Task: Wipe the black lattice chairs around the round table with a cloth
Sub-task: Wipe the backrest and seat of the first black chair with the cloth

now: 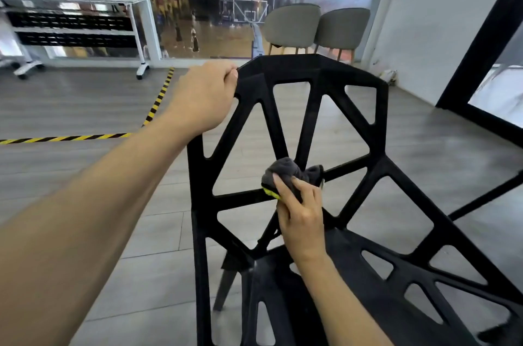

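A black lattice chair fills the middle of the head view, its open-work backrest facing me and its seat low at the right. My left hand grips the upper left corner of the backrest. My right hand holds a dark grey cloth with a yellow edge and presses it against the cross bar in the middle of the backrest, where several struts meet.
Two grey upholstered chairs stand by the glass wall at the back. Yellow-black tape runs across the grey floor at left. A white wheeled rack stands at back left. A black frame rises at right.
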Demonstrator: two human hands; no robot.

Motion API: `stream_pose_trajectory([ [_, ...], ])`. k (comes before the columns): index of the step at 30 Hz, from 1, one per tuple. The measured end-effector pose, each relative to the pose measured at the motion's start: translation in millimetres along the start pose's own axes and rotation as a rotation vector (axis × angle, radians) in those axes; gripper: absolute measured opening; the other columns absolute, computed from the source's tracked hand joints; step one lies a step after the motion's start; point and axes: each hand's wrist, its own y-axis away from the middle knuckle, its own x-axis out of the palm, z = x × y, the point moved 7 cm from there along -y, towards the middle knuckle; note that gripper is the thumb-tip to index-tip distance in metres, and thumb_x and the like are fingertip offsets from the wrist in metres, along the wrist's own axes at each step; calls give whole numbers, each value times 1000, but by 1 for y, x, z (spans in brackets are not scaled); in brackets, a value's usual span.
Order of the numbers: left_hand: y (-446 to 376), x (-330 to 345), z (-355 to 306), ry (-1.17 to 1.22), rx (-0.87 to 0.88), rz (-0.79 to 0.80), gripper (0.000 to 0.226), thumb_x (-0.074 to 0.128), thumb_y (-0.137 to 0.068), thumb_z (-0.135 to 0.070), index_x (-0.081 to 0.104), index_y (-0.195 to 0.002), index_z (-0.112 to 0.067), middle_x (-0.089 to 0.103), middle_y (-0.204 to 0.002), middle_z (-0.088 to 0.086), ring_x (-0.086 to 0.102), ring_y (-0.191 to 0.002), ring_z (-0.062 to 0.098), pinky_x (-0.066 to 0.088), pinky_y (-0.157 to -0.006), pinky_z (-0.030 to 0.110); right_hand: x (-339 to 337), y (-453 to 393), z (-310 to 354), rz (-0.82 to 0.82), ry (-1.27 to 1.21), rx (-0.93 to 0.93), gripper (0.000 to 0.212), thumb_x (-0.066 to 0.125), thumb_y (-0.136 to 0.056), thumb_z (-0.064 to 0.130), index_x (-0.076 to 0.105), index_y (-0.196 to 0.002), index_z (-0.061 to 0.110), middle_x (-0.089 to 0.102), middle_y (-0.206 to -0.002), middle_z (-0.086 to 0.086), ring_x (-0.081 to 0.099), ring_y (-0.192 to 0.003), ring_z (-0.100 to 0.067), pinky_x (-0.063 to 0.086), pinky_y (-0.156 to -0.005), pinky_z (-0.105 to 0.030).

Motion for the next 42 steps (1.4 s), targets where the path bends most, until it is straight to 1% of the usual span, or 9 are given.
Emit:
stream_pose_trajectory([
  [7,3,-4,-3,-36,-7,-4,34,33,-106,-34,63,-108,-18,69,-103,11,69,-85,39,55,-81,51,-8,15,-21,92,-189,207,53,71,-86,1,64,-136,20,52,-111,1,55,-101,-24,49,-94,-32],
  [11,6,-6,-8,-36,-8,3,36,33,-105,-34,63,-119,-20,71,-107,12,69,-86,41,56,-83,50,-11,40,-37,224,-167,403,43,69,-86,6,60,-124,24,45,-107,7,50,-102,-22,51,-89,-44],
  [17,5,-4,-7,-46,-8,3,36,32,-106,-34,63,-114,-19,70,-105,11,68,-85,41,54,-82,52,-51,-67,-24,-88,-279,354,42,65,-86,2,60,-126,13,51,-119,-5,53,-105,-18,45,-92,-24],
  [20,6,-4,-7,-37,-10,7,36,32,-106,-33,64,-116,-19,70,-105,10,68,-88,41,55,-82,52,-37,-101,-20,-48,-243,302,39,61,-89,9,59,-127,18,49,-120,-3,50,-107,-21,48,-91,-31],
  [28,4,-5,-9,-18,-19,-5,35,33,-108,-28,65,-117,-17,72,-100,10,72,-70,28,57,-80,46,1,16,2,-38,-466,598,42,63,-92,8,53,-128,28,46,-122,3,54,-109,-21,52,-90,-40],
  [31,4,-6,-9,-11,-17,-10,34,34,-107,-28,65,-115,-16,72,-98,10,72,-73,29,59,-76,45,2,19,64,33,-589,429,42,61,-89,7,57,-128,22,45,-120,3,54,-106,-18,49,-91,-31],
  [35,5,-5,-5,3,-22,3,35,34,-109,-30,64,-120,-18,71,-97,8,73,-72,26,60,-75,44,1,15,108,133,-560,178,45,59,-85,13,59,-129,18,46,-118,-4,52,-105,-25,51,-90,-37],
  [40,3,-5,-7,-54,-2,-5,35,33,-108,-31,63,-120,-18,70,-104,9,69,-84,35,57,-79,49,5,12,8,16,-428,635,41,62,-90,6,58,-125,28,44,-117,5,57,-99,-23,53,-87,-45],
  [42,3,-4,-8,-64,4,-8,35,33,-108,-31,62,-117,-16,69,-102,10,69,-78,34,56,-76,49,3,10,16,4,-428,619,40,63,-92,8,57,-124,30,41,-115,10,57,-98,-23,54,-83,-40],
])
